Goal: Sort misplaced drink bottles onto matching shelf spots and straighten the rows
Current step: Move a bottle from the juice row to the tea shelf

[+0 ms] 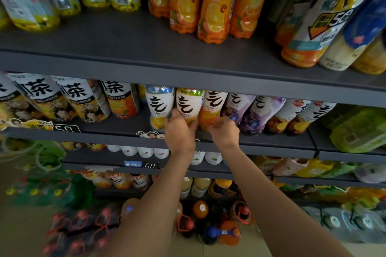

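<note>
Middle shelf (271, 142), both arms reach up to the white-label bottle row. Left hand (180, 131) wraps its fingers round the base of the green-top bottle (189, 103), which stands upright, long axis vertical, directly above and behind the hand and touching it. Right hand (224, 132) sits just beside, fingers curled near the foot of the orange-base bottle (213, 108); whether it actually pinches the bottle cannot be told, blur there. Blue-top bottle (159, 106) stands immediately left of the held one, purple bottles (248, 112) to the right. Left hand is nearer the green-top bottle, so any shift along the row likely starts there.
</note>
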The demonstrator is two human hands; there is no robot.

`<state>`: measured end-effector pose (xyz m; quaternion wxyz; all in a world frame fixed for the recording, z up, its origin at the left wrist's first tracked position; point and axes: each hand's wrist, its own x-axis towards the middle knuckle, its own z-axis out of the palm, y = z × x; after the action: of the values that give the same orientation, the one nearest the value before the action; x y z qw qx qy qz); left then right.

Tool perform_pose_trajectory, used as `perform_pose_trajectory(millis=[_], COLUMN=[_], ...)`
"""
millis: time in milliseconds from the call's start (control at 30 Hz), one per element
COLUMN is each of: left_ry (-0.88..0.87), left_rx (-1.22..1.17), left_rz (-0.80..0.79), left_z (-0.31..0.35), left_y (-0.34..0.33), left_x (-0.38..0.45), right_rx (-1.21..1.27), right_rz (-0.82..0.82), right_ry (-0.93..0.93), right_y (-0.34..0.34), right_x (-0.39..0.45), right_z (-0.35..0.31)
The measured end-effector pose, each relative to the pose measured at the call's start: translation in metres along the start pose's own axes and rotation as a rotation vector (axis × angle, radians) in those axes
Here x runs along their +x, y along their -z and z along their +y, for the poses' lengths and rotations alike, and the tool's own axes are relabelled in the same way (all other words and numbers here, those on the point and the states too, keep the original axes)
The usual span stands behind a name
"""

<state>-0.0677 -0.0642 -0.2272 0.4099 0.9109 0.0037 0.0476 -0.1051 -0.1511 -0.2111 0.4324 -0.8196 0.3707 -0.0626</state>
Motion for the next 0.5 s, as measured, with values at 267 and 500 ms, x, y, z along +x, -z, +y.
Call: perform_pose_trajectory(millis=[267, 500], left_ry=[0.073, 0.006], left_rx=[-0.087, -0.149], left_rz=[0.040, 0.014], left_z=[0.009, -0.002], left_y=[-0.020, -0.024], left_x=[0.013, 0.014], right_rx=[0.057, 0.119], right_rz=[0.013, 0.018], right_ry=[-0.058, -0.073], right_y=[-0.016, -0.013], right_x=[0.011, 0.016], right_z=[0.001, -0.001])
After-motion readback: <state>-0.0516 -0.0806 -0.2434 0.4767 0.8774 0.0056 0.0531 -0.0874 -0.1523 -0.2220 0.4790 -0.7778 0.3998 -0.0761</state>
